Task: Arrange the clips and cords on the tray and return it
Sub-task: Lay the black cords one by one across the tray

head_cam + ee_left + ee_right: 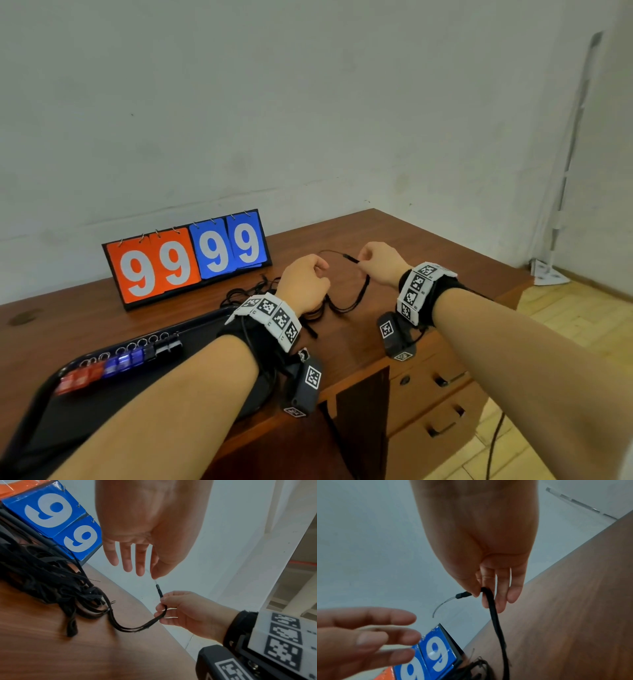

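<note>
The right hand (379, 262) has its grip closed on one black cord (155, 620), thumb and fingers pinching it just behind its short black end piece, from which a thin wire loop arcs toward the left hand (304, 285). In the left wrist view that hand's thumb and forefinger pinch the wire loop, the other fingers loose and straight. The cord's flat strap droops from the right hand to the wooden table (404, 246), joining a tangled heap of black cords (48, 580) in front of the flip scoreboard (186, 257) reading 99 99. At the table's near left lies a black tray (37, 421) with red, blue and black clips (120, 363) lined up along its far rim.
</note>
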